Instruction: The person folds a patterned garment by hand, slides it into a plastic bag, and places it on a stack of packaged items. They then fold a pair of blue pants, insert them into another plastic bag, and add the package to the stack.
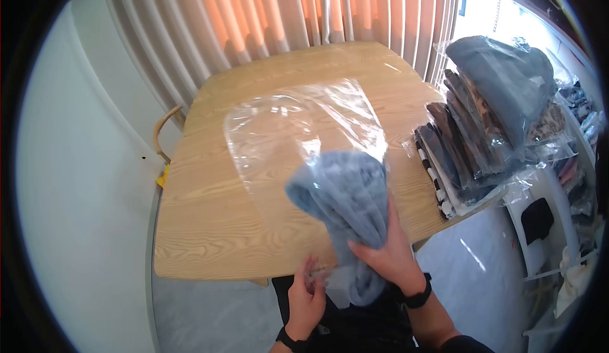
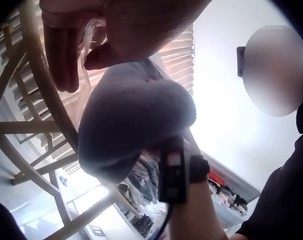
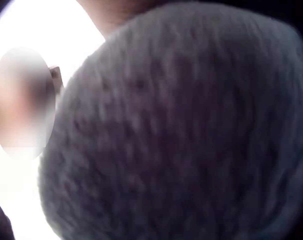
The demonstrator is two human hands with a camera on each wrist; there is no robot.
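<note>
A folded grey-blue fuzzy cloth item [image 1: 346,191] is held up over the table's near edge by my right hand [image 1: 394,256], its thumb lying across the near side. One end of it hangs down toward my lap. In the right wrist view the fuzzy cloth [image 3: 181,125] fills most of the picture. A clear plastic bag [image 1: 273,121] lies spread on the table, partly behind the cloth. My left hand [image 1: 306,299], low at the table edge, pinches the bag's near edge; the left wrist view shows clear film [image 2: 88,42] between thumb and fingers.
Bagged folded garments [image 1: 463,137] are piled on the wooden table's [image 1: 203,220] right side. Beyond them stand white racks [image 1: 542,226] with more bagged clothes. A wooden chair [image 1: 166,131] is at the left, curtains [image 1: 266,10] hang behind, and a white wall [image 1: 82,182] runs along the left.
</note>
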